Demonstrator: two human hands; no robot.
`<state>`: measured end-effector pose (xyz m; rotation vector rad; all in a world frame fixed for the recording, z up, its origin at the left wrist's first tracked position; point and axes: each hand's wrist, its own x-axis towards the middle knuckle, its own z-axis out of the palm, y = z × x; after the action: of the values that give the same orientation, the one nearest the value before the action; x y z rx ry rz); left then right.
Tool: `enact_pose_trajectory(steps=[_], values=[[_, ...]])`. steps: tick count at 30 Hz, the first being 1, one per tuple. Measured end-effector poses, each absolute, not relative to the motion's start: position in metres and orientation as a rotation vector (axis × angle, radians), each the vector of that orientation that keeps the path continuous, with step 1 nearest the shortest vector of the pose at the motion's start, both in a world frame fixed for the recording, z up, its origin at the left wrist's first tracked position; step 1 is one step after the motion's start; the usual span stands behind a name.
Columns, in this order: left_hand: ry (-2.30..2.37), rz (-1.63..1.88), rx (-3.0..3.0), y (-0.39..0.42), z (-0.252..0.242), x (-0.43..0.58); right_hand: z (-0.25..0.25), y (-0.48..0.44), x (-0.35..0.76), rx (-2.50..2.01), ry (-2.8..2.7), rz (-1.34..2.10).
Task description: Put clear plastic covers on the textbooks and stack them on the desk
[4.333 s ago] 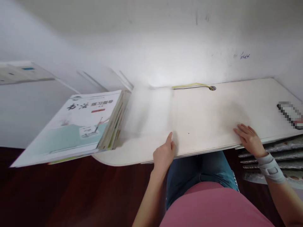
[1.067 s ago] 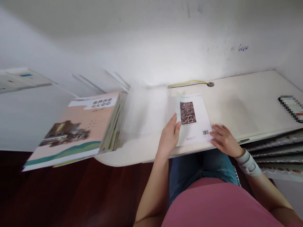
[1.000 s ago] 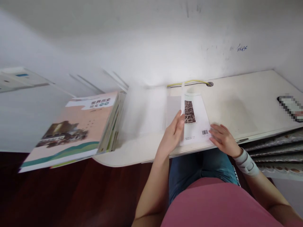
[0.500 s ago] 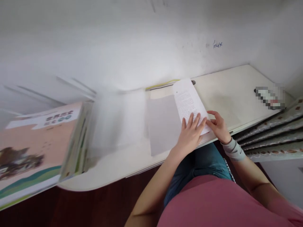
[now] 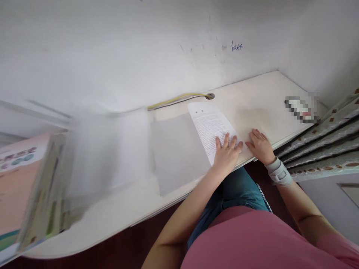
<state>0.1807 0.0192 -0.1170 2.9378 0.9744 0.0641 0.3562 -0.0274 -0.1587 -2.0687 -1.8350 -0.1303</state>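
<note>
Printed page (image 5: 211, 129) on white desk (image 5: 266, 95) by a wall (image 5: 140, 56), left hand (image 5: 226, 157) open atop, right hand (image 5: 260, 146) open beside

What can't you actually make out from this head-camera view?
The words on the printed page: too small to read, and the left hand covers its lower part.
The pixelated object at the far end of the desk: blocked out by pixelation, so its kind and details are hidden.
The stack of books: blurred and cut off by the left edge, so its cover title is unreadable.
</note>
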Motion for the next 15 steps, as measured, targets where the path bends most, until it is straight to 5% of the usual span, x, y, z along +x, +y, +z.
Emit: enact_pose_trajectory(steps=[15], values=[[0.990, 0.016, 2.927, 0.0205, -0.1174, 0.1861, -0.1597, -0.0249, 0.3556, -1.978, -1.633, -0.059]])
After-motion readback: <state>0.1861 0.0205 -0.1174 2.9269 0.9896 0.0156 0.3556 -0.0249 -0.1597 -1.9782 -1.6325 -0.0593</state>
